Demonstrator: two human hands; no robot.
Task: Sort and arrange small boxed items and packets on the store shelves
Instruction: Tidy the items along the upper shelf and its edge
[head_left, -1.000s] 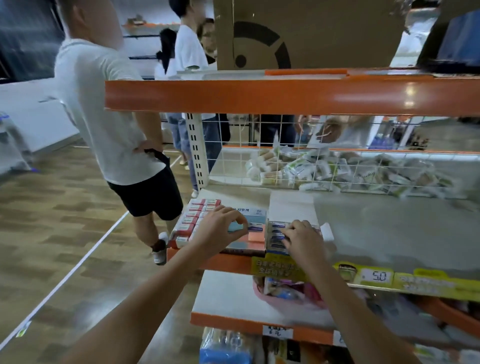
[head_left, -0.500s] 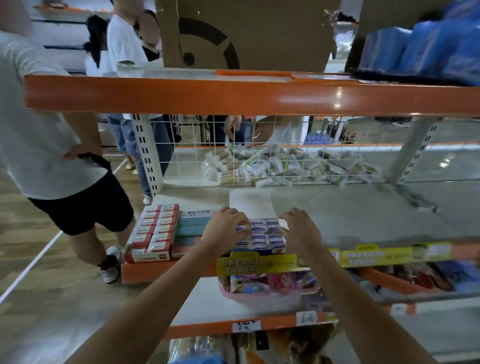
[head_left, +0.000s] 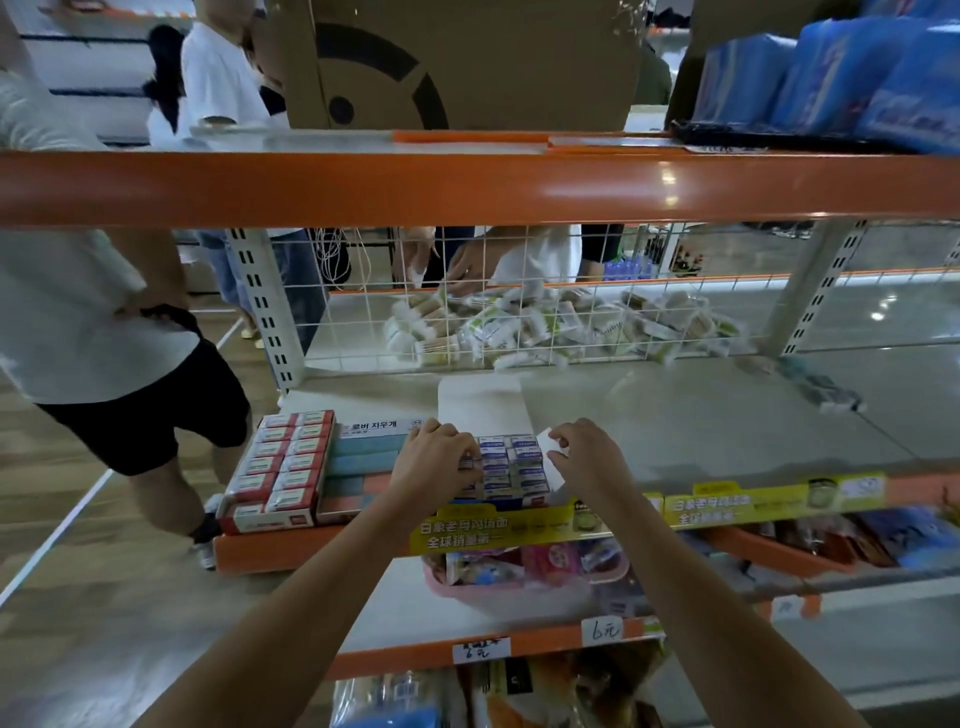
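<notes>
I had the left hand (head_left: 434, 462) curled on the tray of small boxes (head_left: 511, 470) at the shelf (head_left: 701, 431) front, the right hand (head_left: 584, 457) pinching its white flap (head_left: 546, 447) — best squared gently against the neighbouring packs (head_left: 358, 457).

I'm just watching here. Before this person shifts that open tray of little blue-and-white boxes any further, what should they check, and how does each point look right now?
1. Left hand grips the left side of the blue-and-white box tray: ok.
2. Right hand pinches the tray's white side flap, not its body: not ok for a firm hold.
3. Small boxes sit in even rows inside the tray: ok.
4. Bare shelf to the tray's right gives room to slide: ok.
5. Tray sits close beside the pastel eraser box; whether they touch behind the left hand: cannot tell.
6. Red-and-white box tray stands near the shelf's left end, all of it on the shelf: ok.
</notes>
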